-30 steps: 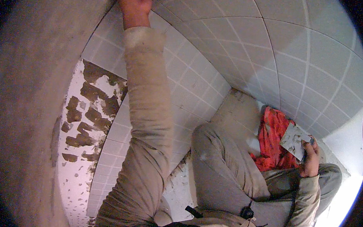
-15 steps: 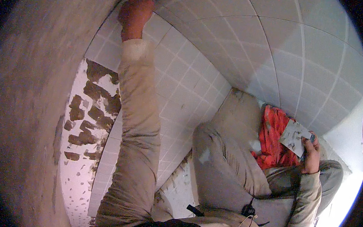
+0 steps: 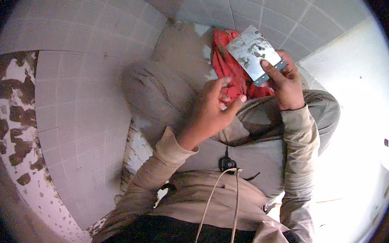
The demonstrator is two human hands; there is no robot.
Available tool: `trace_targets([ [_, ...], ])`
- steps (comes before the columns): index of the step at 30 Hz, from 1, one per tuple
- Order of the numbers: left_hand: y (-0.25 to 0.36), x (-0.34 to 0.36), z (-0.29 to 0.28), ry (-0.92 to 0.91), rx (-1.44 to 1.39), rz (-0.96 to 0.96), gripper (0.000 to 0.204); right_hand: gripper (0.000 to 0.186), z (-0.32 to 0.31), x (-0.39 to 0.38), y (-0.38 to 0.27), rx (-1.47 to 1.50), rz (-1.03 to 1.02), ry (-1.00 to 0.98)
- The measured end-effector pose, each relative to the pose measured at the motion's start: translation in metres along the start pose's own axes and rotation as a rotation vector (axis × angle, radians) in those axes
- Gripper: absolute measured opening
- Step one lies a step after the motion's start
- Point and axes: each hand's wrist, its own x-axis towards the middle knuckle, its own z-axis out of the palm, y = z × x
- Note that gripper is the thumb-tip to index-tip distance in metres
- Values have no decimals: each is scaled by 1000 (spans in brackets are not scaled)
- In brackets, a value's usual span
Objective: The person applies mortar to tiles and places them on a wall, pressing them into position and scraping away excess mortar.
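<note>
In my right hand [image 3: 288, 80] is a flat putty scraper [image 3: 251, 47], pinched between thumb and fingers along its blue-grey back strip. Its pale, squarish blade is smeared with brown-grey mortar and points up and to the left. My left hand [image 3: 213, 113] is raised in front of my lap, thumb and fingers apart, with nothing visible held in it. Just beyond its fingertips lies a crumpled red cloth or bag [image 3: 227, 63], partly hidden by the scraper and my hands.
Grey tiled walls [image 3: 78, 92] meet in a corner ahead and to the left. At far left, a strip of bare wall [image 3: 15, 106] carries dark mortar patches. My bent legs [image 3: 311, 106] fill the space below. Bright light comes from the right, beside a white wall [image 3: 341, 54].
My left hand has come down from the upper left wall to in front of my lap. The right hand has raised the scraper. The whole view has swung rightward.
</note>
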Motion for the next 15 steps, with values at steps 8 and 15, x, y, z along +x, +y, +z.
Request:
trace_targets([
  [8, -33, 5, 9, -127, -352, -209, 33, 29, 32, -12, 6, 100, -34, -19],
  [15, 3, -40, 29, 46, -292, -263, 47, 27, 21, -23, 5, 66, 188, -27],
])
